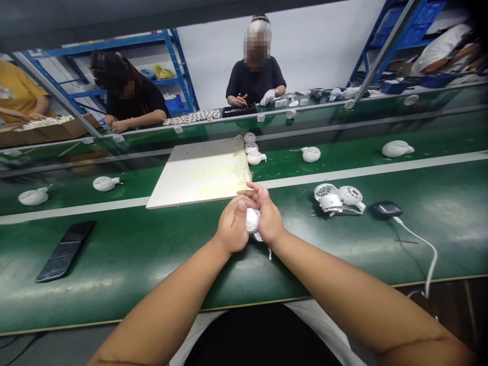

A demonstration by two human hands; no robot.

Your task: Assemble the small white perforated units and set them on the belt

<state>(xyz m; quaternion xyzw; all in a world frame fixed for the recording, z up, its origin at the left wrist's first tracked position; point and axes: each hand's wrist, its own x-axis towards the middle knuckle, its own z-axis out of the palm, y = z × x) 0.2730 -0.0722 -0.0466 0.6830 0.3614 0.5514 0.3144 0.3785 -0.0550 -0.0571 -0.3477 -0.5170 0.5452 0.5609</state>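
Note:
Both of my hands are cupped around one white plastic fan housing [252, 221], just in front of a white board. My left hand [234, 223] wraps its left side, thumb on top. My right hand [270, 216] presses against the right side, some fingers stretched over the far end. Short thin wires [270, 252] hang from the housing near my right wrist. Much of the housing is hidden by my palms. Right of my hands, white fan parts [330, 199] with round slotted grilles lie together on the green surface.
The white board [198, 170] lies ahead, with several white fan housings [256, 158] along its right edge. Others sit along the green belt, one at right [397, 148]. A dark phone [65, 251] lies left; a black device [386, 209] with a white cable lies right. People work across the bench.

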